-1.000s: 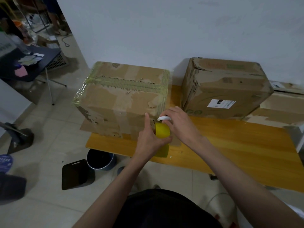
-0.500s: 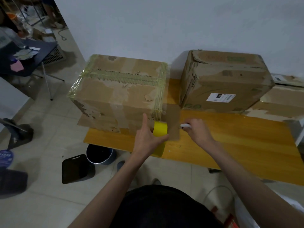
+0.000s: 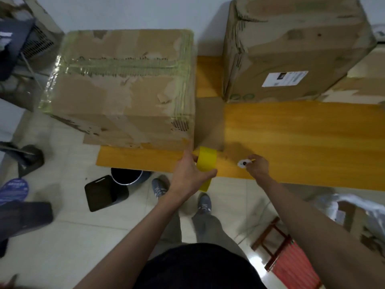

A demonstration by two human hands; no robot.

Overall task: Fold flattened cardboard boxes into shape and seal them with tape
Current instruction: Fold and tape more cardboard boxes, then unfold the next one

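A taped cardboard box (image 3: 123,88) stands on the left end of the wooden table (image 3: 302,142), overhanging its left edge. My left hand (image 3: 189,174) grips a yellow tape roll (image 3: 205,163) at the box's near right corner, thumb up against that corner. My right hand (image 3: 257,166) holds a small white cutter (image 3: 243,163) just above the table's front edge, to the right of the roll. A second cardboard box (image 3: 291,49) with a white label stands at the back right.
Flattened cardboard (image 3: 358,88) lies at the far right behind the second box. On the floor below the table are a black bucket (image 3: 127,177), a black dustpan (image 3: 104,193) and a red stool (image 3: 291,257). My feet (image 3: 203,203) are near the table's edge.
My right hand has pulled the cutter away from the tape roll, rightward and down toward the table's front edge. My left hand still grips the roll at the box's corner. The camera tilted down.
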